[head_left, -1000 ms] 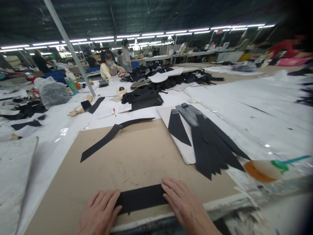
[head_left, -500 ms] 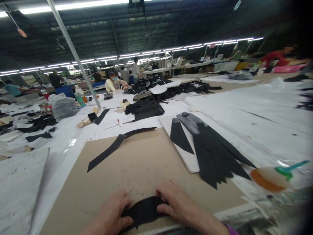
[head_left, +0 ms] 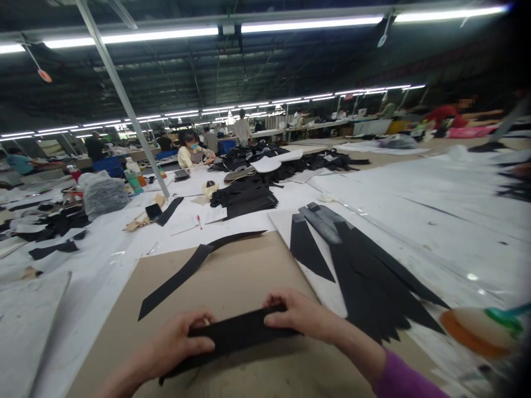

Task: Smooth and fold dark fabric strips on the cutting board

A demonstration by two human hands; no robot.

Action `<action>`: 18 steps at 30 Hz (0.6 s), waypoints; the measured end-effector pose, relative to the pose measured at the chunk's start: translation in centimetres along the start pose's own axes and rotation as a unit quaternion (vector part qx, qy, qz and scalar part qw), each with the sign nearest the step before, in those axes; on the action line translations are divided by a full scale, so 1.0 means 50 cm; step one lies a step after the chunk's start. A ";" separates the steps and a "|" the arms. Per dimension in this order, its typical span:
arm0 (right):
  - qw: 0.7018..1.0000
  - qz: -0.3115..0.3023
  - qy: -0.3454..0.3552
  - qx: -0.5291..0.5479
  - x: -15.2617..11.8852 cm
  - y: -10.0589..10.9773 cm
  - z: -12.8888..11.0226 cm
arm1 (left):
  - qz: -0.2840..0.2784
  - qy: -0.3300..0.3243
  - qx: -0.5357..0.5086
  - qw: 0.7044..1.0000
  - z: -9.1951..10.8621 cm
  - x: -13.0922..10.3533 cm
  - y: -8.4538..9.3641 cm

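Note:
A black fabric strip (head_left: 238, 333) is stretched between my two hands, raised a little off the brown board (head_left: 249, 265). My left hand (head_left: 185, 337) pinches it near its left end, thumb on the near face. Toward the right end my right hand (head_left: 286, 318) grips it the same way, fingers behind. Beyond them a long joined black strip (head_left: 176, 281) lies across the board's far left. To the right, a fan of black strips (head_left: 373, 271) rests partly on a white sheet (head_left: 280, 222), their far ends greyish.
A bottle with orange liquid and a green cap (head_left: 477, 331) lies at the right. Farther back are a pile of black pieces (head_left: 244, 199), a red pen (head_left: 199, 222), a grey plastic bag (head_left: 103, 193) and a slanted metal pole (head_left: 124, 99). A person (head_left: 193, 152) sits across the table.
Both hands have lifted the black strip from the board and tilted it, its right end now higher. The view has tipped slightly upward.

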State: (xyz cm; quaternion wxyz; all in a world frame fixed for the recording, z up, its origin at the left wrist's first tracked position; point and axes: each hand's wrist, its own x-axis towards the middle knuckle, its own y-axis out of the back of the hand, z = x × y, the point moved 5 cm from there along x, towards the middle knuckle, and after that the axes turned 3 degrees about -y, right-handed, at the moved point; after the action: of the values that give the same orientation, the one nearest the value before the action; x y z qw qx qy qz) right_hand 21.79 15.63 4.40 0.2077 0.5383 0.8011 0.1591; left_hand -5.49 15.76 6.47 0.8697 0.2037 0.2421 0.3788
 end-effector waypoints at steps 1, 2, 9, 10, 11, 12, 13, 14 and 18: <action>0.999 0.029 0.003 -0.014 0.036 0.018 0.004 | 0.026 -0.009 0.037 0.999 -0.009 0.033 0.019; 0.998 0.057 0.001 -0.031 0.073 0.036 0.011 | 0.054 -0.014 0.073 0.996 -0.018 0.065 0.037; 0.965 0.178 -0.026 -0.193 0.263 0.101 0.047 | 0.194 -0.041 0.239 0.950 -0.053 0.218 0.105; 0.958 0.185 -0.027 -0.216 0.274 0.101 0.048 | 0.207 -0.049 0.263 0.941 -0.054 0.229 0.104; 0.952 0.191 -0.025 -0.239 0.281 0.099 0.046 | 0.216 -0.059 0.286 0.932 -0.053 0.238 0.100; 0.945 0.196 -0.020 -0.262 0.283 0.097 0.043 | 0.223 -0.072 0.308 0.922 -0.052 0.246 0.094; 0.937 0.202 -0.013 -0.284 0.283 0.095 0.038 | 0.228 -0.086 0.327 0.913 -0.048 0.252 0.087; 0.930 0.209 -0.003 -0.304 0.280 0.092 0.031 | 0.234 -0.101 0.344 0.904 -0.044 0.255 0.080; 0.908 0.227 0.046 -0.349 0.246 0.082 -0.007 | 0.262 -0.156 0.377 0.875 -0.013 0.239 0.051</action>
State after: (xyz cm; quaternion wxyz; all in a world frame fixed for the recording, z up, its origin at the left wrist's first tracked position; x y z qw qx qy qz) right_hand 20.80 28.57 4.67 0.3033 0.5909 0.5594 0.4959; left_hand -0.16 26.51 4.13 0.6225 0.6283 0.1653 0.4364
